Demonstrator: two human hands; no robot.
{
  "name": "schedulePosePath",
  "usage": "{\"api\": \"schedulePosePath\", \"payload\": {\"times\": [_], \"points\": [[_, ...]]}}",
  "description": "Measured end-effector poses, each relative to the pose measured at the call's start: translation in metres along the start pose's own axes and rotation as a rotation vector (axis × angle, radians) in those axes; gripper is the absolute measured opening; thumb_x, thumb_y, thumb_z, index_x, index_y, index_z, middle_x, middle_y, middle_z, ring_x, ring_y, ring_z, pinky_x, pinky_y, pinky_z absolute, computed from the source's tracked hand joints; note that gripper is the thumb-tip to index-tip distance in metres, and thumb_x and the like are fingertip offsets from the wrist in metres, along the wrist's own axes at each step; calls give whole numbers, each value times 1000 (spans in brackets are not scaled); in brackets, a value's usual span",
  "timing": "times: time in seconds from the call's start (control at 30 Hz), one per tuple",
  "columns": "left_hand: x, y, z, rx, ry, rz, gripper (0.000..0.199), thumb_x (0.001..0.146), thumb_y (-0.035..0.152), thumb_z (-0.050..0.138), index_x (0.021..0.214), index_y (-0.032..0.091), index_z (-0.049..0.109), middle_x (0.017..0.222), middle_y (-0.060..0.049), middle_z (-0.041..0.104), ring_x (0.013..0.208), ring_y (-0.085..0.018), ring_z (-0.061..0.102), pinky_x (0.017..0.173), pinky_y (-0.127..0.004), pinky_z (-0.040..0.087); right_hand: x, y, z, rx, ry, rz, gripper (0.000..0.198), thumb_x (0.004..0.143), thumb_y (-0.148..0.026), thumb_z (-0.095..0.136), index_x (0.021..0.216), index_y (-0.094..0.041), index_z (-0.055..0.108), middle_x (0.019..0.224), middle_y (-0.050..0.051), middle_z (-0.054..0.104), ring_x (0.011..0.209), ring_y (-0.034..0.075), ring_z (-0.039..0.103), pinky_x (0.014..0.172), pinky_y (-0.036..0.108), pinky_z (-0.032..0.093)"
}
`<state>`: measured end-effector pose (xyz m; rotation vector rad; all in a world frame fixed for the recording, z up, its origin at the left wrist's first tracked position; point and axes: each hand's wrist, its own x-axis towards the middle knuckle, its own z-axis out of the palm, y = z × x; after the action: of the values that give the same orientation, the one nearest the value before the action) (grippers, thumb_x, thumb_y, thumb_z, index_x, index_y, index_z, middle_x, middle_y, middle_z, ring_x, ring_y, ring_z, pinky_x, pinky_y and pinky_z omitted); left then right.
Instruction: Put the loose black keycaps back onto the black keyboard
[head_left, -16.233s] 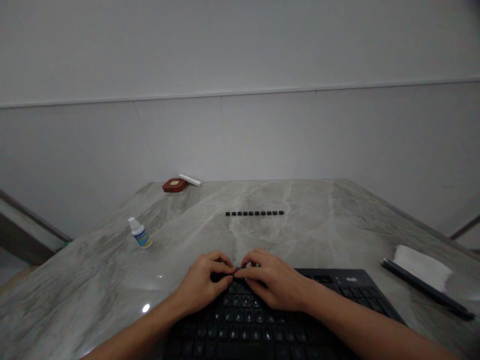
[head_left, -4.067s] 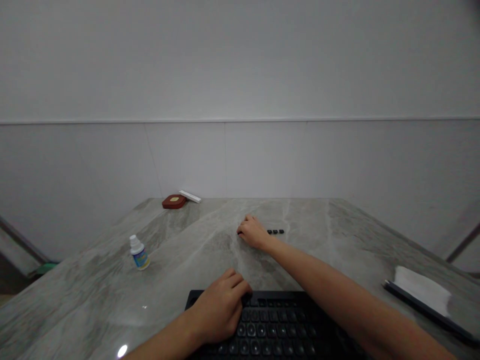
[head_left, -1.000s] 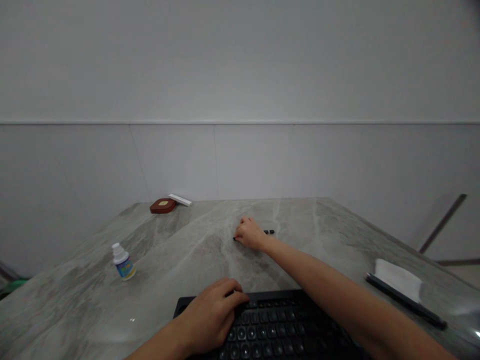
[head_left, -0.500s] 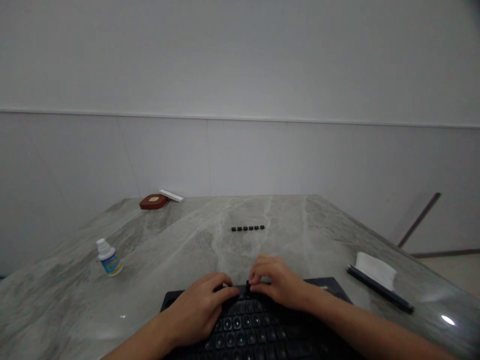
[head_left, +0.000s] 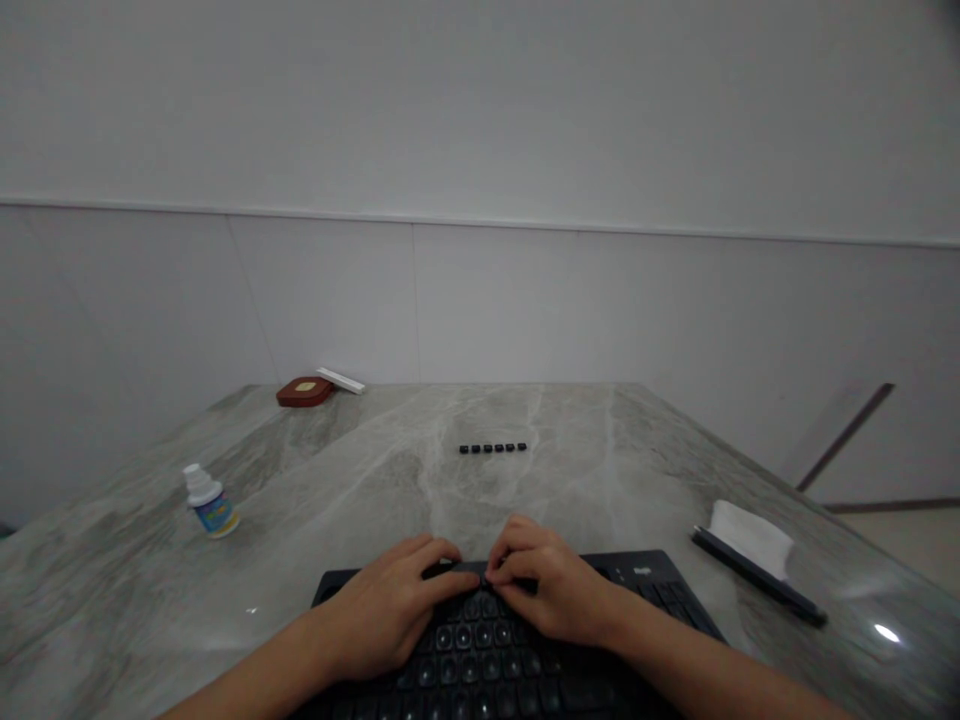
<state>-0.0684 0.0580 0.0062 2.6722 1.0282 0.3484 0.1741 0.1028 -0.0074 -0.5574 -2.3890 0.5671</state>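
A black keyboard [head_left: 466, 665] lies in front of me, its keys dark and glossy. My left hand [head_left: 401, 605] rests over its left side, fingers apart, the thumb stretched to the top row. Beside that thumb, my right hand [head_left: 544, 580] pinches at the keyboard's back edge. A small black keycap is in this pinch, mostly hidden by the fingertips. Beyond the hands, several black keycaps [head_left: 493, 448] stand in a straight row on the marbled grey table [head_left: 360, 500].
At the left stands a white bottle with a colourful label [head_left: 212, 505]. A reddish-brown box [head_left: 304, 391] and a white strip [head_left: 341, 381] lie at the far left. To the right are a dark pen-like stick [head_left: 757, 575] and a white tissue [head_left: 750, 535]. A wall rises behind.
My right hand has shifted slightly left and lowered its pinch toward the top row, close to my left thumb. The view has tilted a little; the keycap row stays put.
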Motion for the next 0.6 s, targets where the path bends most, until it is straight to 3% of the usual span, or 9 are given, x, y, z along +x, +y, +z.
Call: {"api": "schedulePosePath", "payload": {"times": [0.6], "points": [[0, -1, 0, 20, -9, -1, 59, 86, 6, 42, 137, 37, 43, 125, -4, 51, 108, -24, 52, 93, -41, 48, -2, 5, 2, -20, -9, -84, 13, 80, -7, 60, 80, -14, 71, 83, 5, 69, 83, 16, 57, 76, 30, 47]]}}
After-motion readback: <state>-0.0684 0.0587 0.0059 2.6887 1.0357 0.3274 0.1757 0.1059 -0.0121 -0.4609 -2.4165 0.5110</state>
